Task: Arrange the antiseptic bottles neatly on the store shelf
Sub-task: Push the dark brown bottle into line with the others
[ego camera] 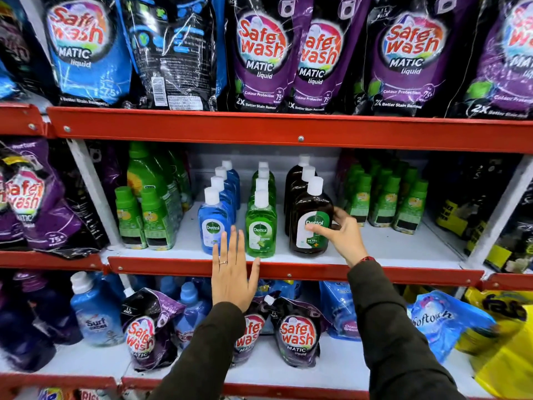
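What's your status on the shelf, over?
Right hand gripping front brown Dettol bottle. Left hand open, flat before blue and green rows. Nothing blocking.

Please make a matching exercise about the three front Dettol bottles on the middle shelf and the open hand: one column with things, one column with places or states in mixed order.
Things:
1. blue bottle
2. green bottle
3. brown bottle
4. left hand

Places or states:
A. gripped by the right hand
B. leftmost row
C. open, fingers spread, holding nothing
D. middle row

Pairs: 1-B, 2-D, 3-A, 4-C
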Action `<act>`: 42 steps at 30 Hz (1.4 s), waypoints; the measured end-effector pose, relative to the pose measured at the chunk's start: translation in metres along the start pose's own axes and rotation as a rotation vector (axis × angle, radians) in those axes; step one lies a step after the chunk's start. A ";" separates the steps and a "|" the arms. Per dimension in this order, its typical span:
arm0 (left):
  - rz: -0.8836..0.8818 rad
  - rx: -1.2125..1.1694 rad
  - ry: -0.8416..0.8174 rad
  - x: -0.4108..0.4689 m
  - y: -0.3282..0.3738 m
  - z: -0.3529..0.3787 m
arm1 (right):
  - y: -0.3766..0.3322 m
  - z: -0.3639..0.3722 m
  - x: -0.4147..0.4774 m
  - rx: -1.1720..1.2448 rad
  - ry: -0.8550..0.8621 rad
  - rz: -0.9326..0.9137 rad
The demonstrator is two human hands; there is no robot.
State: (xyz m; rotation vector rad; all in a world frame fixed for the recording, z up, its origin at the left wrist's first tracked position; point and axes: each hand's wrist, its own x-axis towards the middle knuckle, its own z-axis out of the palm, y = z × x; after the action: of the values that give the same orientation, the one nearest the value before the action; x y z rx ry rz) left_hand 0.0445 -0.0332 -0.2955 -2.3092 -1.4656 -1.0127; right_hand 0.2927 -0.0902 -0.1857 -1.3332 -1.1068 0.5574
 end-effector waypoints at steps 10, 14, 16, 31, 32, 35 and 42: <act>-0.020 -0.073 0.009 -0.002 0.001 0.001 | 0.011 0.006 -0.003 -0.009 0.028 0.025; 0.020 -0.292 0.048 -0.006 0.023 -0.009 | 0.008 0.010 -0.015 -0.005 0.026 0.046; 0.156 -0.428 0.059 -0.003 0.044 -0.019 | 0.006 0.016 -0.027 0.051 0.079 0.054; -0.326 -1.213 -0.397 0.044 0.129 -0.038 | 0.013 0.023 -0.045 0.194 0.148 0.099; -0.328 -1.211 -0.396 0.043 0.129 -0.039 | 0.013 0.023 -0.046 0.191 0.151 0.091; -0.329 -1.219 -0.403 0.043 0.128 -0.040 | 0.012 0.024 -0.046 0.178 0.157 0.085; -0.283 -1.220 -0.260 0.032 0.124 -0.033 | 0.008 0.028 -0.055 0.003 0.229 0.063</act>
State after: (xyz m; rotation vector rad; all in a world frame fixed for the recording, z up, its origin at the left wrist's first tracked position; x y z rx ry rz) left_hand 0.1460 -0.0868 -0.2291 -3.1117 -1.4912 -2.2260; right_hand 0.2472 -0.1220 -0.2142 -1.3957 -0.8791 0.4390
